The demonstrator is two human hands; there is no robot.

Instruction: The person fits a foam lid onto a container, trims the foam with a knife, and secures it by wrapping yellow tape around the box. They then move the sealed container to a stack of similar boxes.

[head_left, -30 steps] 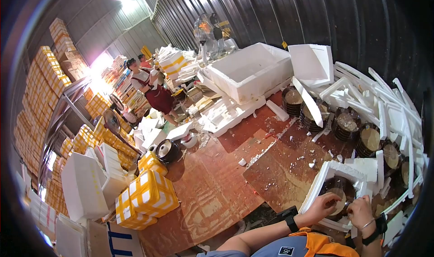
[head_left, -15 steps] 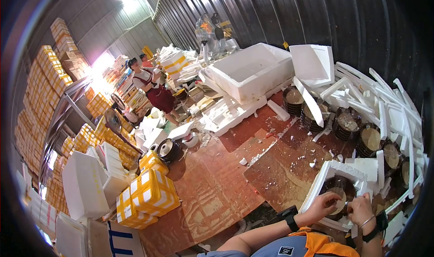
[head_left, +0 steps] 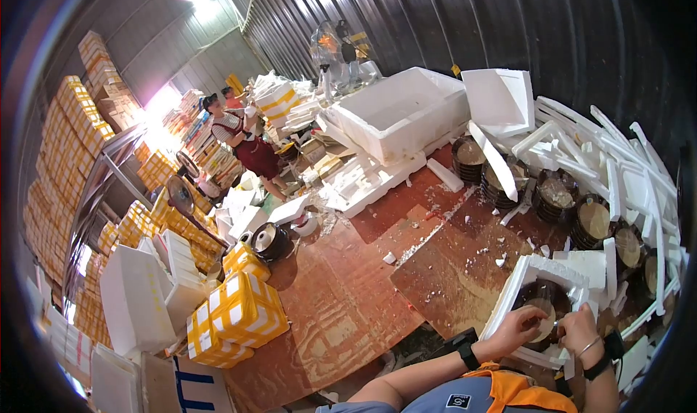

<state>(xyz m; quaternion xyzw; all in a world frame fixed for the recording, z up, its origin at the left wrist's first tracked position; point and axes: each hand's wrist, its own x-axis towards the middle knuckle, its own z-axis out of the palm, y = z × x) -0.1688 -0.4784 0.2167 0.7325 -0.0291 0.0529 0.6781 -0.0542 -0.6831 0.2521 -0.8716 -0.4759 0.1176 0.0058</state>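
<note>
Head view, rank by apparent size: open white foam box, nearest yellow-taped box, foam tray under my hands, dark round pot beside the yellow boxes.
1. open white foam box
2. foam tray and yellow-taped box: look alike; the tray is nearer, so unranked
3. dark round pot

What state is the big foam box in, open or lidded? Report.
Open: the foam box has no lid on; its white inside shows.

Legible text: none. On blue shirt, near edge: dark patch, pale marks too small to read. On white foam box, near left: blue strokes, unreadable.
</note>
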